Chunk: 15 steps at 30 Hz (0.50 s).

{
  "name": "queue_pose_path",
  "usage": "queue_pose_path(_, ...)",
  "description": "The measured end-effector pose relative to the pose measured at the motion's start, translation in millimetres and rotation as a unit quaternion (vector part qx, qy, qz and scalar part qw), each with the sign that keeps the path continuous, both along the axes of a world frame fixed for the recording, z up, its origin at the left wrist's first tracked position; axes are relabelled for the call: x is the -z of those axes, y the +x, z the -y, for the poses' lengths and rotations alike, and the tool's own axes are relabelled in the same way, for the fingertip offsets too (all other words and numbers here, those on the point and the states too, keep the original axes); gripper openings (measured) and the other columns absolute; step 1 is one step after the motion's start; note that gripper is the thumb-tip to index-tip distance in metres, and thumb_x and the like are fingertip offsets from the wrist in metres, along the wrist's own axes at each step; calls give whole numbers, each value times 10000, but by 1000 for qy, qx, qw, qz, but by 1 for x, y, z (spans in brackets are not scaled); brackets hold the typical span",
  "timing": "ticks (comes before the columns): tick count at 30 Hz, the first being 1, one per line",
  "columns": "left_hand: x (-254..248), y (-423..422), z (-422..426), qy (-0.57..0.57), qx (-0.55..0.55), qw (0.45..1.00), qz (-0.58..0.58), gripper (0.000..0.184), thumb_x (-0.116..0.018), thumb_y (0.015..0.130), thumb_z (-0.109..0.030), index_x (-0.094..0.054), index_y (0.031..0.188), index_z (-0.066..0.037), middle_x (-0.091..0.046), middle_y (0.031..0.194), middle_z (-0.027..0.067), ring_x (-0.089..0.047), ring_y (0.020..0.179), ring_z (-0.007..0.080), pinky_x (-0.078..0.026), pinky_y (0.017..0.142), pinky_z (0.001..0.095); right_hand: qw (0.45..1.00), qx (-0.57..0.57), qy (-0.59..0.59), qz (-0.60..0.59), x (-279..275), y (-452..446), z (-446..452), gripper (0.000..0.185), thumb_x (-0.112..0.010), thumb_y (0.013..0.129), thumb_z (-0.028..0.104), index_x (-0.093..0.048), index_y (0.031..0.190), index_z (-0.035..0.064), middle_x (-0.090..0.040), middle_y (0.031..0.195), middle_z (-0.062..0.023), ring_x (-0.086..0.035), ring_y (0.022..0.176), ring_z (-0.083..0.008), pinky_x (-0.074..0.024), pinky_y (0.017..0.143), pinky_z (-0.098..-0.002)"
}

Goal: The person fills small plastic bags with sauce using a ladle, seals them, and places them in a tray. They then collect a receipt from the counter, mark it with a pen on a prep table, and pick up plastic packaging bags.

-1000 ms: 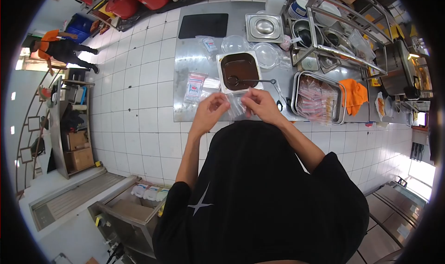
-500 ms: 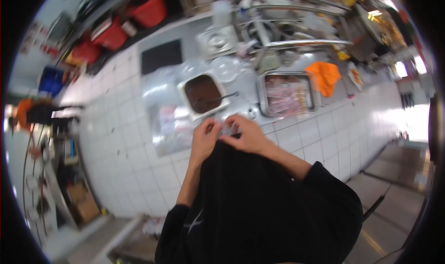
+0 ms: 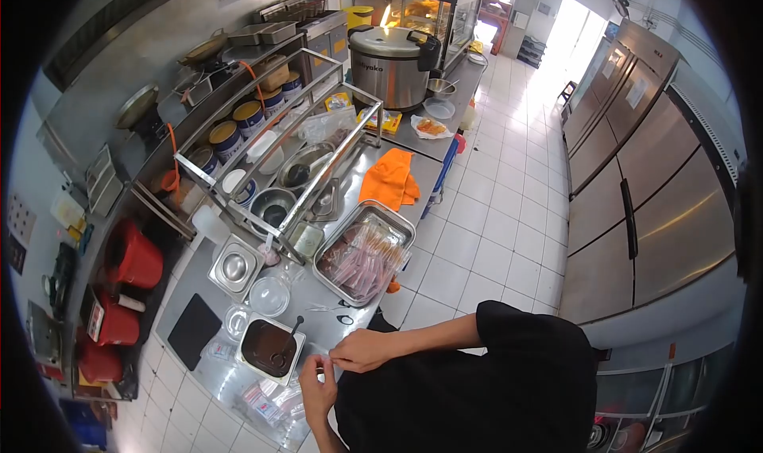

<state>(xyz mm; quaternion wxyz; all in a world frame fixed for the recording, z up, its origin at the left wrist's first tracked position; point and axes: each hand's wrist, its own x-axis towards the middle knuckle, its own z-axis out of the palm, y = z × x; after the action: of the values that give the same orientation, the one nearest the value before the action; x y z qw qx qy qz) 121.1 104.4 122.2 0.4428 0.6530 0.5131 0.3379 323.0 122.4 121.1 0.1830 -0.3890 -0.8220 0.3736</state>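
The pan of brown sauce [image 3: 295, 353] stands near the bench's [image 3: 211, 373] near edge, beside the left hand [image 3: 319, 383] and right hand [image 3: 362, 350], whose fingertips meet; any grip cannot be determined. Steady fingertip work, clear of the ladle handle [image 3: 295, 331], is advised; the strip toward the packet tray [image 3: 391, 213] appears workable.

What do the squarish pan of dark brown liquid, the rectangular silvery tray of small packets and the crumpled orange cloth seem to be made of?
Squarish pan: probably steel, smooth, by its pale, metallic-looking rim. Rectangular tray: likely stainless steel, polished, from its bright reflections. Orange cloth: fabric, matte, by its soft folds; fibre unclear.
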Motion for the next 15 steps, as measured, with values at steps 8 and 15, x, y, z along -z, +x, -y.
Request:
queue_pose_path(8,23,1,-2,3,-9,1000,-27,278,-494,1016,-188,-641,975,44,-661,839,281,-660,745,423,-487,657,471,980,41,-88,-172,34,-21,-17,214,-536,938,170,-701,907,37,-673,742,-178,-635,640,-237,-519,632,-394)
queue_pose_path(15,26,-30,5,33,5,985,-169,264,-569,929,-169,-625,779,41,-631,766,295,-629,730,494,-482,659,537,1000,7,20,-12,31,-41,-16,257,-625,898,171,-581,720,-9,-597,629,-233,-625,597,-423,-483,569,-492)
